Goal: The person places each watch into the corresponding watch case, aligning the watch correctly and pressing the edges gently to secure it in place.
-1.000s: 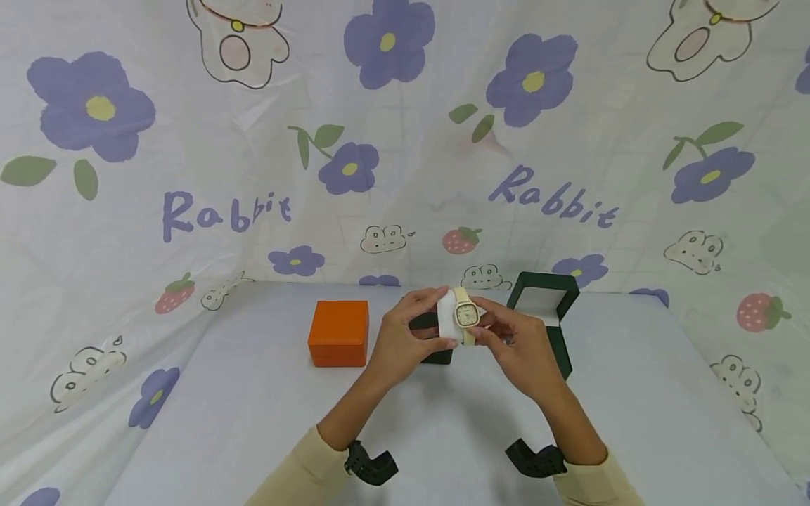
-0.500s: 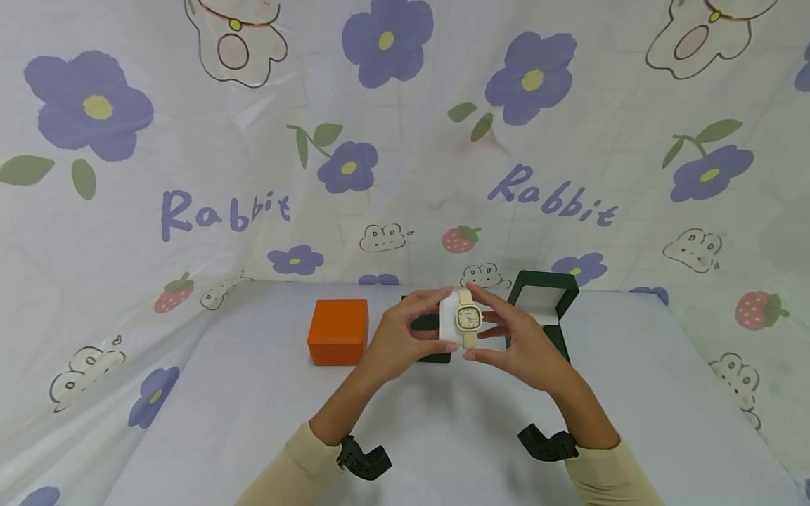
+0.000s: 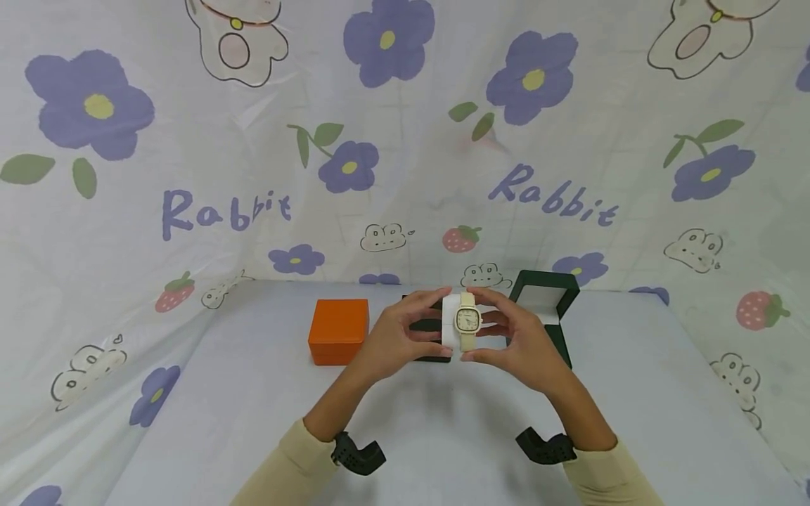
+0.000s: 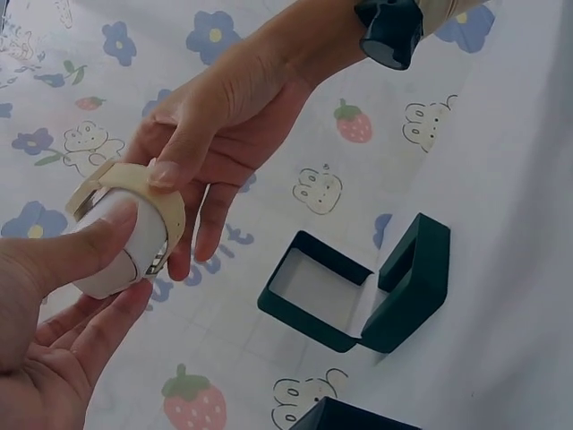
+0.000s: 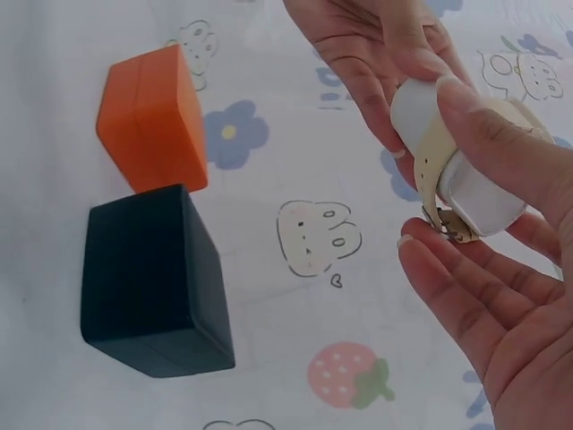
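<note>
A cream-strapped wristwatch (image 3: 467,320) is wrapped round a white watch cushion (image 3: 448,323), its squarish dial facing the head camera. My left hand (image 3: 394,341) grips the cushion's left end between thumb and fingers. On the other side, my right hand (image 3: 525,344) holds the watch at top and bottom, thumb below and index finger above. The left wrist view shows the right thumb on the strap (image 4: 134,179). A metal buckle (image 5: 448,224) hangs at the strap's underside in the right wrist view. The fingers hide part of the cushion.
An orange box (image 3: 338,334) stands left of my hands, closed. Behind my left hand is a dark green box (image 5: 148,278), partly hidden in the head view. A green box with its lid up (image 4: 313,287) stands behind my right hand. A printed cloth (image 3: 405,176) hangs at the back.
My right hand has shifted from pinching near the dial to spanning the strap's top and bottom. The watch has turned slightly to stand more upright. The boxes have stayed put.
</note>
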`<action>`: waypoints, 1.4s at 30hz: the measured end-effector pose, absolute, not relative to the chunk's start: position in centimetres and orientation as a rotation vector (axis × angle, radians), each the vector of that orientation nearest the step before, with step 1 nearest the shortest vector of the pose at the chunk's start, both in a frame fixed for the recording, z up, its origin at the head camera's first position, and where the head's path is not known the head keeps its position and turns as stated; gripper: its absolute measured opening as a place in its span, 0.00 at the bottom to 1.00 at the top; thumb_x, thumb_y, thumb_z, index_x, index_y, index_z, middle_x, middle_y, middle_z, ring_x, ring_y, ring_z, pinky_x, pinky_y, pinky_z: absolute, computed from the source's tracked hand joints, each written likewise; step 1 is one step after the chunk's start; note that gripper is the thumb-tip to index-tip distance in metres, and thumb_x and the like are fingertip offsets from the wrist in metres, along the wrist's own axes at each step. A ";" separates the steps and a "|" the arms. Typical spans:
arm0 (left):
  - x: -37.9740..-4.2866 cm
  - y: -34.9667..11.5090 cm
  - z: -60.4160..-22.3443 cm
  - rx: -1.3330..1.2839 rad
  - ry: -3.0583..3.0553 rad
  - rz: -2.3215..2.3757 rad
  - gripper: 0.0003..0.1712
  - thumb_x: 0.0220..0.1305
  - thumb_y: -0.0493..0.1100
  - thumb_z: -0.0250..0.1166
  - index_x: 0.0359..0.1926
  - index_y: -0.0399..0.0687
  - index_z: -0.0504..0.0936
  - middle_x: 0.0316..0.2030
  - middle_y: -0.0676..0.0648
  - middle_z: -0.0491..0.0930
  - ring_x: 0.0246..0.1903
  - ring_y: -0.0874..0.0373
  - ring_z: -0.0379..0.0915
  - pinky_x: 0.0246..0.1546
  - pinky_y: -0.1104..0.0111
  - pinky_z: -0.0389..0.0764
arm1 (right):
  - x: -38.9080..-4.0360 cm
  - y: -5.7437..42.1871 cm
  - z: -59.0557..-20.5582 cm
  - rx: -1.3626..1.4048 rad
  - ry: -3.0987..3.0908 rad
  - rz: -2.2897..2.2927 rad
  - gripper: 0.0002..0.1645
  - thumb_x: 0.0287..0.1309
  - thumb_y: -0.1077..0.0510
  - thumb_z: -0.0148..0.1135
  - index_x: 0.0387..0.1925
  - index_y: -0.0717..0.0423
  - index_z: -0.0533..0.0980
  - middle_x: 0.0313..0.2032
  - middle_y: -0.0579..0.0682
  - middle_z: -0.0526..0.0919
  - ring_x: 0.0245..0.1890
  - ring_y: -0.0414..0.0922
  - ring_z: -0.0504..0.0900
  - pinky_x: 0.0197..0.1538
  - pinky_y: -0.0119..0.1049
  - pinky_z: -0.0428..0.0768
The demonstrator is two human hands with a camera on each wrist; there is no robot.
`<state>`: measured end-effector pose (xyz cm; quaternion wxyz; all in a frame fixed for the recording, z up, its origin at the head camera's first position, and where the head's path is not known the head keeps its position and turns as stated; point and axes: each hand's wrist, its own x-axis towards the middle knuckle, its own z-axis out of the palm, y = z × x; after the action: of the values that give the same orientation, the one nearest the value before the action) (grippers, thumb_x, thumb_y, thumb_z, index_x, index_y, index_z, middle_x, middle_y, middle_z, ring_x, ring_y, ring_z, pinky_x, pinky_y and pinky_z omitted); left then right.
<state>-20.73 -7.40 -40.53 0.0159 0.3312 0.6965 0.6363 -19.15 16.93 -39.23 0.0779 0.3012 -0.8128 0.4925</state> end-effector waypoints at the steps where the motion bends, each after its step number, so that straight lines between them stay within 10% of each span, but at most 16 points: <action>1: -20.7 -7.4 -40.5 1.030 2.169 1.980 0.49 0.54 0.33 0.78 0.74 0.61 0.69 0.65 0.50 0.72 0.60 0.43 0.75 0.50 0.62 0.85 | -19.1 16.9 -39.3 0.905 -2.423 1.477 0.58 0.41 0.64 0.84 0.74 0.50 0.65 0.62 0.54 0.76 0.49 0.50 0.84 0.53 0.41 0.85; 42: -20.5 -6.8 -40.5 1.075 2.168 1.992 0.47 0.54 0.29 0.76 0.74 0.52 0.70 0.65 0.50 0.68 0.63 0.50 0.68 0.52 0.62 0.84 | -18.5 16.1 -39.5 0.869 -2.383 1.586 0.54 0.48 0.66 0.80 0.74 0.46 0.65 0.61 0.50 0.76 0.50 0.49 0.84 0.54 0.31 0.83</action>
<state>-20.47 -6.85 -40.48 0.0036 0.3430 0.6918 0.6354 -18.47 16.06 -39.51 0.0748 0.2896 -0.7943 0.5287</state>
